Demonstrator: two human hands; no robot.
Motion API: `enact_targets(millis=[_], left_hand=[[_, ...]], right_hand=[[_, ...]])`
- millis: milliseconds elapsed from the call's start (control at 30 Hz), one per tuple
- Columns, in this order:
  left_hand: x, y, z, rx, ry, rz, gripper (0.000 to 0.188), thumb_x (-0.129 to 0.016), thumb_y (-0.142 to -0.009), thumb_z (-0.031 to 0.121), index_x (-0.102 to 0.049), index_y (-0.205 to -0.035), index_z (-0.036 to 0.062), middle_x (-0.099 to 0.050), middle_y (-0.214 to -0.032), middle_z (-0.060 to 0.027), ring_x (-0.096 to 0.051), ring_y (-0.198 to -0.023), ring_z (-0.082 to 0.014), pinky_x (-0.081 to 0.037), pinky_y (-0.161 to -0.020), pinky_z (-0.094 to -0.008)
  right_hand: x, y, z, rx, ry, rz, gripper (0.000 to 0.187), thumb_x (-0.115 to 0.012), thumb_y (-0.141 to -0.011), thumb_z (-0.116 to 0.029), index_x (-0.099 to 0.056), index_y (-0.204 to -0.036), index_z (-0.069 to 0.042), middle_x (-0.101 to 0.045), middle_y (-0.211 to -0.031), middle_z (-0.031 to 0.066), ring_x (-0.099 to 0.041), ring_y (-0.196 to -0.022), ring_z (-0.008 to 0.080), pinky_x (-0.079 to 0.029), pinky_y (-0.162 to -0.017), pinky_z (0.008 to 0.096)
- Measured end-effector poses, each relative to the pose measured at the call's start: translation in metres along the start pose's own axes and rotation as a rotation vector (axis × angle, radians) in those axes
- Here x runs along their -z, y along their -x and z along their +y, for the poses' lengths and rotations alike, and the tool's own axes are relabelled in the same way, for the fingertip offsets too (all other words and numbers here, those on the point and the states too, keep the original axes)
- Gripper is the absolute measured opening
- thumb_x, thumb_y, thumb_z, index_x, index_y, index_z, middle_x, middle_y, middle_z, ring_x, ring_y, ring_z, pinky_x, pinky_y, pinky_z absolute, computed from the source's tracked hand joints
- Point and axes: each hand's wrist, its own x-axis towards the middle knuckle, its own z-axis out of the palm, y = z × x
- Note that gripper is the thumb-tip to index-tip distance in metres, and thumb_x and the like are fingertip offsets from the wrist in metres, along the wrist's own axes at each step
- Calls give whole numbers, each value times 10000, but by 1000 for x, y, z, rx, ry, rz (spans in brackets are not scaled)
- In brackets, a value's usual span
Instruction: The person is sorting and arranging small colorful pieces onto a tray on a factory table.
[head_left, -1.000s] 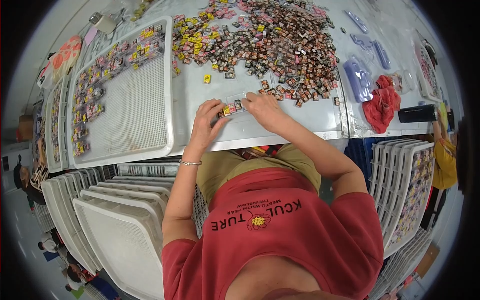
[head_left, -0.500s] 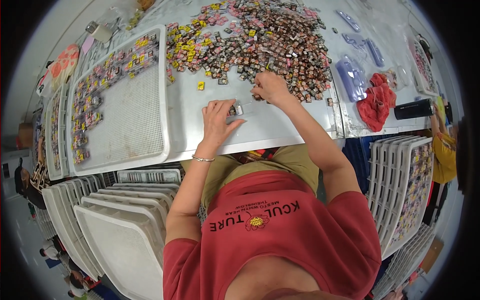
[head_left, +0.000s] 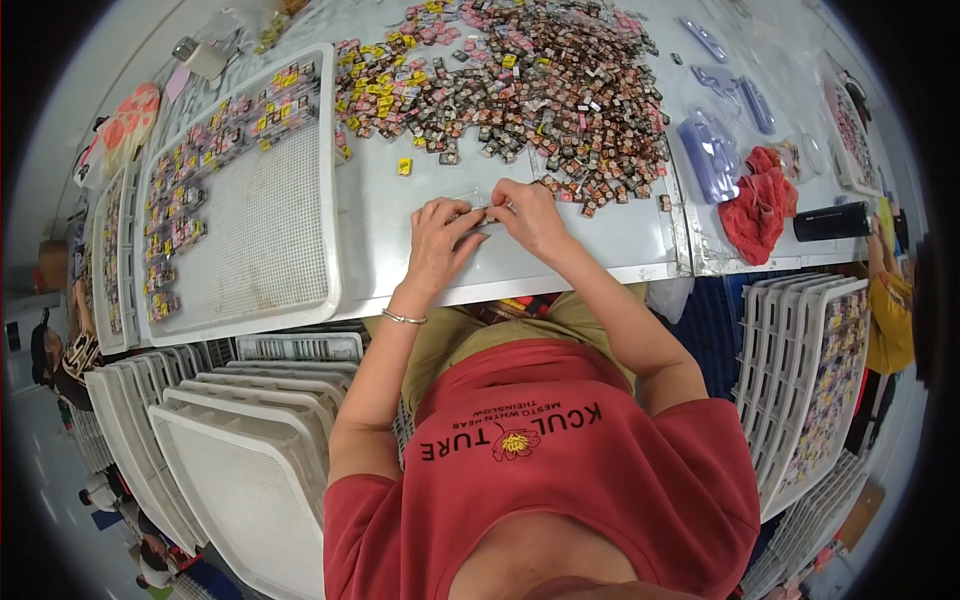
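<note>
In the middle of the table's near side my hands meet over a small clear plastic case (head_left: 480, 198). With bent fingers my left hand (head_left: 438, 243) steadies it; much of it is hidden. My right hand (head_left: 535, 220) is closed, fingertips pinching small dark square pieces (head_left: 491, 217) at the case. Beyond the hands spreads a big pile of such little square pieces (head_left: 575, 120), printed brown, black, pink and yellow. One yellow piece (head_left: 404, 166) lies apart from it. To the left, a white mesh tray (head_left: 260, 240) bears rows of filled clear cases (head_left: 178, 236).
Purple plastic parts (head_left: 710, 158), a red cloth (head_left: 757, 215) and a black cylinder (head_left: 832, 221) lie at the right. White trays (head_left: 235, 480) stand stacked below the table at left, more trays (head_left: 800, 390) at right. Other people are at both sides.
My right hand has moved left and nearer, from the pile's edge to the case by my left hand, bringing small pieces. The left hand stays nearly in place.
</note>
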Motion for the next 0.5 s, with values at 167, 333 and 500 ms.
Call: enact_targets(millis=[167,333,500], left_hand=[[0,6,0,6,3,3,341,-716,-697,147,-653,-1028,99,-560,-1014,-50,-495,-1004,-246,-354,-869,-371],[6,5,8,-9,-30,-5,347,-702,-714,158,-639,-1050,98,-555,-1016,-56,-491,-1007,-249,-351,-876,-383],[14,0,26,-89,-148,33,439,-683,-741,202,-581,-1154,94,-545,-1157,-82,-469,-1091,-276,-327,-944,-422]], right_hand=[[-2,-1,-10,78,230,-22,95,-613,-781,-116,-631,-795,-23,-635,-810,160,-616,-749,361,-497,-662,438],[7,-6,9,43,-68,-69,147,-540,-842,-91,-652,-918,-35,-638,-909,133,-628,-792,297,-511,-721,382],[43,-5,19,-416,-1032,-161,338,-490,-896,-83,-495,-1211,40,-573,-1163,114,-570,-1059,213,-466,-910,340]])
